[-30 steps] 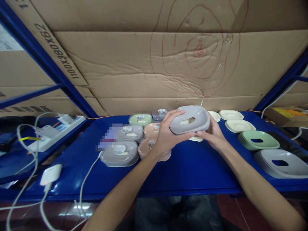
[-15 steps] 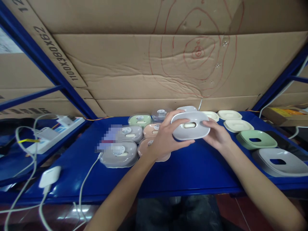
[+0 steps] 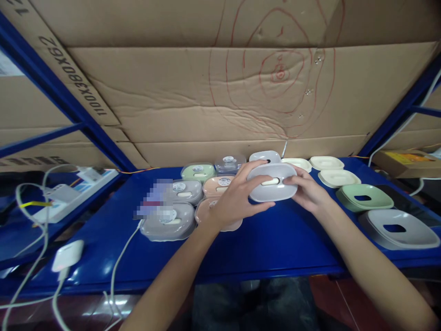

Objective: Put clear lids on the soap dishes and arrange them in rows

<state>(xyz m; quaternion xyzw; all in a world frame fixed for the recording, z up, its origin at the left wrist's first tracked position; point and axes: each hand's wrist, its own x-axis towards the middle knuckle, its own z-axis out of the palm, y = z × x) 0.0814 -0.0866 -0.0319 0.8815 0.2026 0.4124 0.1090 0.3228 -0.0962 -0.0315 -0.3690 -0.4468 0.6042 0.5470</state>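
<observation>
Both hands hold a light grey soap dish point(image 3: 272, 192) above the blue table, its oval slot showing a cream piece inside. My left hand point(image 3: 236, 193) wraps round its left side, fingers over the top and thumb along the near edge. My right hand point(image 3: 312, 191) grips the right side, with a fingertip beside the slot. Behind it sits another grey soap dish point(image 3: 257, 156). To the right are cream oval trays point(image 3: 339, 178), a green slotted dish point(image 3: 381, 202) and a grey slotted dish point(image 3: 418, 236).
Several clear-covered, labelled dishes stand left of my hands, among them a green one point(image 3: 189, 173) and a grey one point(image 3: 186, 223). A white power strip point(image 3: 74, 197), a white charger point(image 3: 68, 255) and cables lie farther left. Cardboard point(image 3: 165, 78) walls the back, between blue frame posts.
The held dish is slightly lower and tipped differently, and the cream piece sits farther left in its slot. More of the grey dish behind shows. The whole view has shifted slightly.
</observation>
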